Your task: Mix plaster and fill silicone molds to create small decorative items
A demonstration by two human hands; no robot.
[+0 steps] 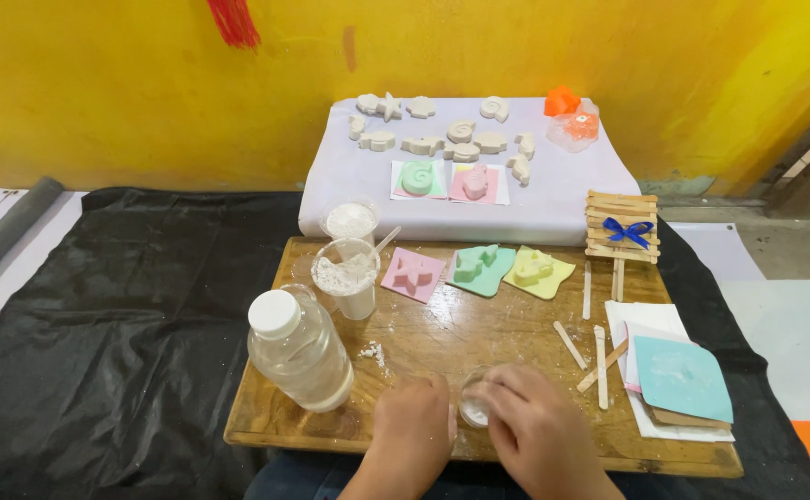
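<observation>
My left hand [411,428] rests near the front edge of the wooden board [479,333], fingers curled, just left of a small clear cup [472,400]. My right hand [533,426] closes around that cup from the right and covers most of it. White powder shows inside the cup. I cannot tell whether the left hand touches the cup.
A clear plastic bottle with a white cap [299,349] stands at the board's left. Two cups of white powder [346,273] stand behind it. Pink, green and yellow moulds [481,268], wooden sticks [599,356], coloured sheets [681,378] and a raised white surface with plaster figures [451,139] lie beyond.
</observation>
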